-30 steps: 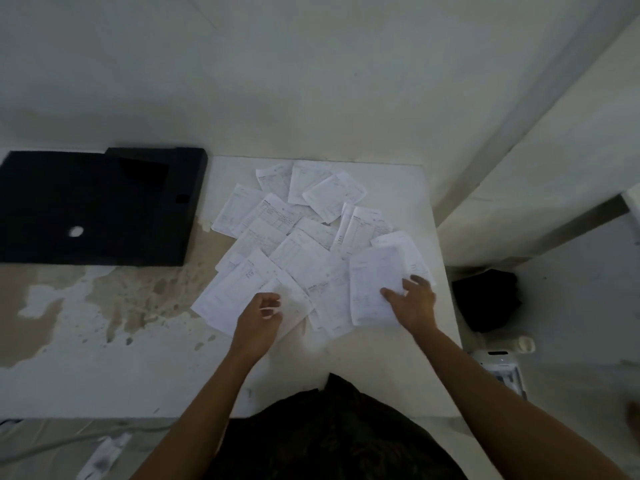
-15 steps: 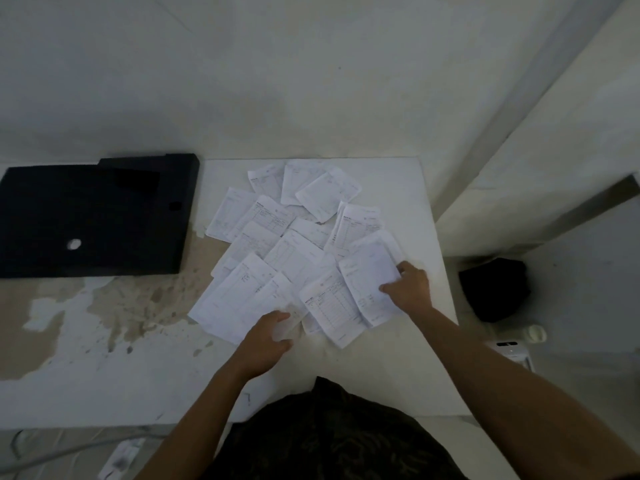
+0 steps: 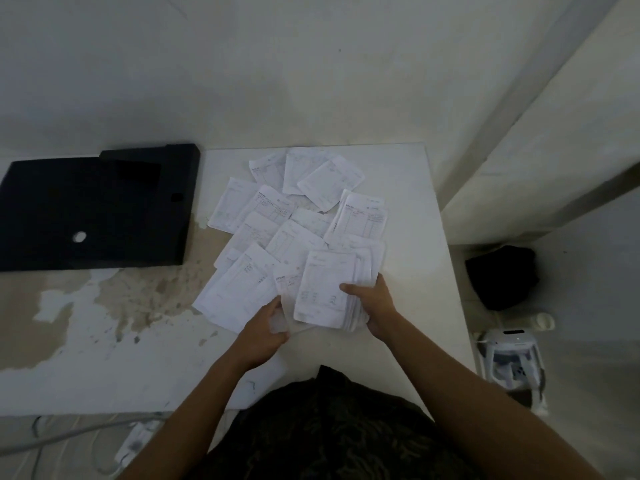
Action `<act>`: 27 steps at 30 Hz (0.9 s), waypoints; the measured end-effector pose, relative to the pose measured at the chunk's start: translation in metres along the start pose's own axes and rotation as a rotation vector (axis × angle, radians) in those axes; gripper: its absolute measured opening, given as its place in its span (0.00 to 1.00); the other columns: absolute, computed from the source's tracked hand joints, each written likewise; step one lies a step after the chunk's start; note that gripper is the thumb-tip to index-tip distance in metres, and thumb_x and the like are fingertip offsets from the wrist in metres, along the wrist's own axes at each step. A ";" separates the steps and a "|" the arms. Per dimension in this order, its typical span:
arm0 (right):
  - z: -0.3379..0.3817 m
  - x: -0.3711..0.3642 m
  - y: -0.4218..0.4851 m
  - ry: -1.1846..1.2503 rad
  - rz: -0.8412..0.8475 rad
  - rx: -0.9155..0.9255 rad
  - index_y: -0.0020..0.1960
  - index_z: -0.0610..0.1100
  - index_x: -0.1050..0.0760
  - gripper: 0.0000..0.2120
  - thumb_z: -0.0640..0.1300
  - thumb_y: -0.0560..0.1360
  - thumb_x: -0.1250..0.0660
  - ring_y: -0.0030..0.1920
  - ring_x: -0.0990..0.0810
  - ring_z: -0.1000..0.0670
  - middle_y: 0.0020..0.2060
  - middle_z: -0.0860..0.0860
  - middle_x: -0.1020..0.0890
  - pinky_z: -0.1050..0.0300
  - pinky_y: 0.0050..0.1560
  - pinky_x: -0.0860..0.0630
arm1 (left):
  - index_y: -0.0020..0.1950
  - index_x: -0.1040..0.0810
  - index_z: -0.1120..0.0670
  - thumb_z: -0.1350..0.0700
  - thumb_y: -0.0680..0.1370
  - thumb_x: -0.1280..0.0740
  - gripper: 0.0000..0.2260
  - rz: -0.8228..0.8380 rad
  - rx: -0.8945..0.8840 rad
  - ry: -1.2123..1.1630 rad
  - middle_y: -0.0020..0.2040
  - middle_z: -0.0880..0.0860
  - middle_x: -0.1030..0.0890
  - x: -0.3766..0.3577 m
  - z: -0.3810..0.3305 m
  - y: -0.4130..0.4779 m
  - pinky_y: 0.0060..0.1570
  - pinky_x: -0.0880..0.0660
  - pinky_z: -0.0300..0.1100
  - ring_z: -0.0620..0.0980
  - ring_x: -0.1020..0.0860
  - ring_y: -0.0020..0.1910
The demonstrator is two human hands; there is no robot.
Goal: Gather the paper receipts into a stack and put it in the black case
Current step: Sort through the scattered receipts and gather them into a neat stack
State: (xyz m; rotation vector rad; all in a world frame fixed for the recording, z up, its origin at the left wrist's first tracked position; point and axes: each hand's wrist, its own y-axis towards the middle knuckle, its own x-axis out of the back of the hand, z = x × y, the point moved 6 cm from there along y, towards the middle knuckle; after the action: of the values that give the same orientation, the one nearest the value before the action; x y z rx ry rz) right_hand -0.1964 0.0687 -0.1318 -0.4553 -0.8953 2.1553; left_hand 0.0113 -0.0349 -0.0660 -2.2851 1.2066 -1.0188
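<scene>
Several white paper receipts (image 3: 294, 216) lie spread and overlapping on the right half of the white table (image 3: 415, 209). My right hand (image 3: 375, 304) grips a small stack of receipts (image 3: 327, 289) by its right edge, thumb on top. My left hand (image 3: 266, 327) pinches the lower left corner of the receipts beside that stack. The black case (image 3: 93, 209) lies flat at the table's far left, apart from the papers, with a small white spot on its lid.
The table's left part has worn brown patches (image 3: 138, 296). A wall rises behind the table. On the floor to the right sit a dark bag (image 3: 502, 275) and a white device (image 3: 510, 358). A cable and power strip (image 3: 133, 441) lie lower left.
My right hand has pulled several receipts together into a stack and slid it toward me. My left hand has shifted right to meet the stack's lower left corner.
</scene>
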 end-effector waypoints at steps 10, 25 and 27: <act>0.024 -0.042 -0.019 -0.396 -0.115 0.079 0.53 0.35 0.18 0.13 0.38 0.69 0.26 0.56 0.20 0.43 0.52 0.43 0.17 0.52 0.57 0.22 | 0.73 0.41 0.52 0.68 0.77 0.34 0.29 0.007 -0.049 -0.105 0.63 0.48 0.30 0.008 0.004 0.000 0.53 0.32 0.26 0.43 0.32 0.62; 0.014 -0.092 -0.030 -0.121 -0.192 0.005 0.58 0.41 0.23 0.17 0.31 0.71 0.32 0.50 0.21 0.44 0.50 0.45 0.19 0.53 0.53 0.21 | 0.76 0.41 0.48 0.55 0.76 0.35 0.30 -0.015 -0.057 0.463 0.78 0.47 0.48 0.078 0.080 0.013 0.71 0.38 0.51 0.55 0.46 0.75; 0.017 -0.091 -0.037 -0.141 -0.197 0.041 0.64 0.41 0.25 0.22 0.31 0.71 0.33 0.52 0.21 0.44 0.53 0.46 0.19 0.53 0.53 0.22 | 0.76 0.42 0.47 0.53 0.76 0.35 0.30 0.016 -0.067 0.484 0.78 0.46 0.49 0.081 0.082 0.014 0.71 0.38 0.52 0.54 0.46 0.75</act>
State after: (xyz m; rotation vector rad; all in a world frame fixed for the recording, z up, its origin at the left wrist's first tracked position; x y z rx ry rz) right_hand -0.1273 0.0100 -0.0897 -0.1873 -0.9307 2.0393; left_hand 0.0943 -0.1113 -0.0949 -2.1367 1.4513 -1.6092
